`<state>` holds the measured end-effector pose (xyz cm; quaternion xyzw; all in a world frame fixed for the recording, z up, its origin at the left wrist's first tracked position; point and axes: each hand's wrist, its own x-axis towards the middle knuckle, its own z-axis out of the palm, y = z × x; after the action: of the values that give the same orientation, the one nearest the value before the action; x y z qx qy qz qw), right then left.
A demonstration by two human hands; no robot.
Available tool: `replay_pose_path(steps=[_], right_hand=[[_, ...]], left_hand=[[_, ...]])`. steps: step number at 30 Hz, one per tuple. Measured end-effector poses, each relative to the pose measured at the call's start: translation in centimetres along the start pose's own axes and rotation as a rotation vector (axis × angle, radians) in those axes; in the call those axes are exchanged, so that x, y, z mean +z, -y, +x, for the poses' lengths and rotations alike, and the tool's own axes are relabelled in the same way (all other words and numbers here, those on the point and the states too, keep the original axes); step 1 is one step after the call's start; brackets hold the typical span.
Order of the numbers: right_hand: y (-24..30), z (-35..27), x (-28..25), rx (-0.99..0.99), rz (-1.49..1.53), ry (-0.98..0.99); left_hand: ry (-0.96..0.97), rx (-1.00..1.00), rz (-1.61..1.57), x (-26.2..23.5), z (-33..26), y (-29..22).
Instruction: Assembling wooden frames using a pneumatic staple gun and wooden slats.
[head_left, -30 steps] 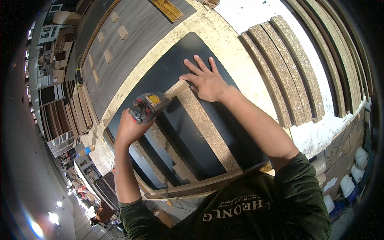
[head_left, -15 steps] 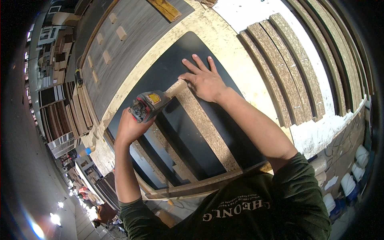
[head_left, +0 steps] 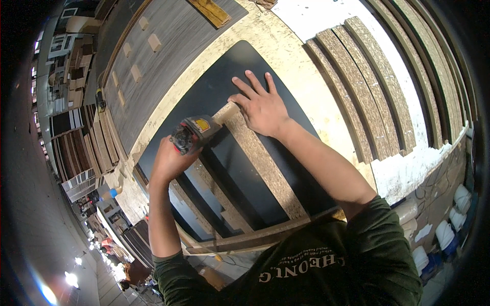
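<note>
My left hand (head_left: 171,162) is closed round the handle of a dark grey and red nail gun (head_left: 196,131) with a yellow label. The gun's front end meets a short pale wood block (head_left: 225,113) at the far end of a chipboard strip (head_left: 268,173). With fingers spread, my right hand (head_left: 264,112) lies against that strip's far end, its thumb on the block. Under them is a black panel (head_left: 247,61) with rounded corners. Further left, another chipboard strip (head_left: 222,199) runs to a chipboard rail (head_left: 255,234) along the near edge.
Several curved chipboard strips (head_left: 375,97) lie on the right part of the bench. A grey wood-grain board (head_left: 178,35) at the upper left carries several small wood blocks (head_left: 154,43). Stacked boards (head_left: 74,137) stand far left; white buckets (head_left: 445,234) are at the lower right.
The nail gun and my left hand have shifted slightly right, and the gun has tipped a little. My right hand stays nearly in place.
</note>
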<state>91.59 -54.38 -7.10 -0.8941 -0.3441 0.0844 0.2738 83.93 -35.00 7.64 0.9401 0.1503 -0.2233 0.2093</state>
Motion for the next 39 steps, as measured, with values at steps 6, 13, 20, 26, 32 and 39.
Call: replay_pose_path(steps=[6,13,20,26,32,39], right_hand=[[-0.1,-0.1,0.2,-0.040,-0.023,-0.057],[-0.1,-0.1,0.3,-0.038,-0.002,-0.063],[0.1,0.0,0.1,-0.032,0.003,-0.046],[0.1,0.0,0.1,-0.043,-0.001,-0.067],[0.1,-0.1,0.2,-0.039,0.005,-0.075],[0.2,0.1,-0.1,-0.042,0.004,-0.086]], left_hand=[[0.038,0.042,0.119,0.2,0.8,0.2],[0.037,0.045,0.077,0.5,1.1,-0.1],[0.027,0.034,0.106,0.2,1.1,-0.6],[-0.031,0.014,-0.112,0.6,1.0,0.9],[0.071,-0.189,-0.175,-0.2,0.5,-0.8],[-0.009,0.028,-0.204,0.6,1.1,0.5]])
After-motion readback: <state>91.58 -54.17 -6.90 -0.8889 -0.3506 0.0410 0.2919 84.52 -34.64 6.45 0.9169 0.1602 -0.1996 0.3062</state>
